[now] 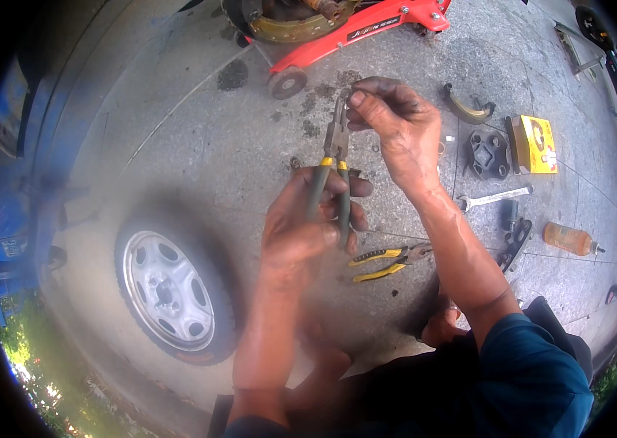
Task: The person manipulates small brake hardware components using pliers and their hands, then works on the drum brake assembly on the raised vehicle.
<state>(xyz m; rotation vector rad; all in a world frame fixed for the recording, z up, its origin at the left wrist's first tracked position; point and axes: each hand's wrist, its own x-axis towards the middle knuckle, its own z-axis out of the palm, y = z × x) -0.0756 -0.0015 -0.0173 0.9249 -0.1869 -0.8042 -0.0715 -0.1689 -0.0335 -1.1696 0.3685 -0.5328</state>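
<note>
My left hand [308,219] is wrapped round the dark green handles of a pair of pliers [337,142] with yellow bands below the jaws. The jaws point away from me, up towards my right hand [399,124]. Thumb and index finger of that right hand are pinched together right at the plier tips. Whatever they hold there is small and mostly hidden by the fingers. On the ground below my hands lies a second pair of pliers [380,274] with yellow-and-black handles.
A wheel [170,288] lies at left. A red floor jack [352,33] stands ahead beside a rusty brake assembly [290,25]. At right are a curved brake shoe [469,108], black hub cap [488,155], yellow box [534,144], wrench [498,197] and orange bottle [568,239].
</note>
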